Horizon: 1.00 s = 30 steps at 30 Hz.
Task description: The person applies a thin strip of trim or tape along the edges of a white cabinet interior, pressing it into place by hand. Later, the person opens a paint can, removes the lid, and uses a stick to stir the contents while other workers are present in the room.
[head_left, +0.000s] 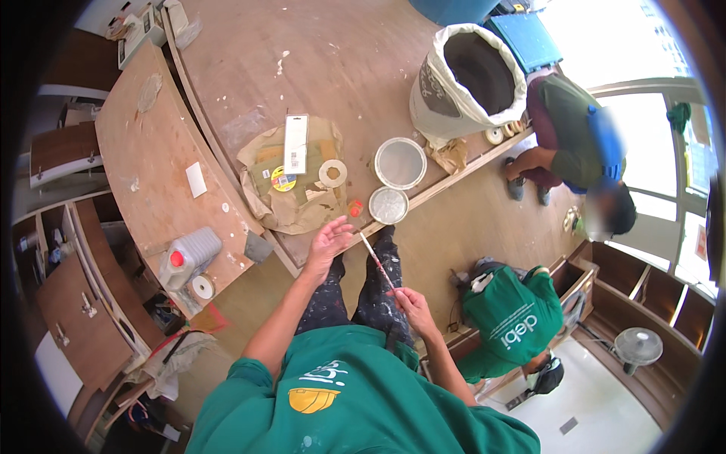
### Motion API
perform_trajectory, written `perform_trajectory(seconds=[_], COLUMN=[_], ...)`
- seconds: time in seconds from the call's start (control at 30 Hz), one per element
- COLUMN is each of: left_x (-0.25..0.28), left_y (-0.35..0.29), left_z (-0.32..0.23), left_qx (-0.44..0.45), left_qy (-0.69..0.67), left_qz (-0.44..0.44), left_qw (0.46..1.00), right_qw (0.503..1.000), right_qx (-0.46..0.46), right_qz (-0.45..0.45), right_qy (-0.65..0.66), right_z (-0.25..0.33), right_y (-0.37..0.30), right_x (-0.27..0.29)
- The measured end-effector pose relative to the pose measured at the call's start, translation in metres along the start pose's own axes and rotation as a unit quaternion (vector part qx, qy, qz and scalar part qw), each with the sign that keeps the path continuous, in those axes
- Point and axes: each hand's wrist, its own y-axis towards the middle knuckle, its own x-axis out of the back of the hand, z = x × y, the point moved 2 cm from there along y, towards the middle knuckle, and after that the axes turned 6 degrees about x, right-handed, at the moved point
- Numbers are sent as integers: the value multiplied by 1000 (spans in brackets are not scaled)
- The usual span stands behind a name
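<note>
My right hand is closed around the lower end of a thin, pale stick-like tool with reddish stains. It slants up and left in front of my legs. I cannot make out whether its tip carries bristles. My left hand is open, fingers apart, just left of the tool's upper end. Beyond it, a small red object lies by the table edge. Two round whitish tubs, a larger one and a smaller one, stand to the right. Brown paper carries a tape roll, a yellow disc and a white card package.
A large white sack-like bin stands at the table's far right. On the left board are a grey jug and another roll. One person bends at the right; another in green works nearer, beside a fan.
</note>
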Motion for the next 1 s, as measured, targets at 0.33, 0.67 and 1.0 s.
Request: perform_trajectory(seconds=[0.33,0.67,1.0], left_x=[135,77,26], left_y=[-62,-283,-330], left_z=[159,341,368], left_qx=[206,403,358], left_qy=[122,-257,-127], left_qz=[-288,-181,-286], left_qw=[927,860,880], right_qw=[985,967,926], right_qx=[75,90,187], right_qz=[-16,49,140], right_qy=[-156,-234,-298], right_z=[68,115,144], right_y=[68,114,130], right_x=[90,135,40])
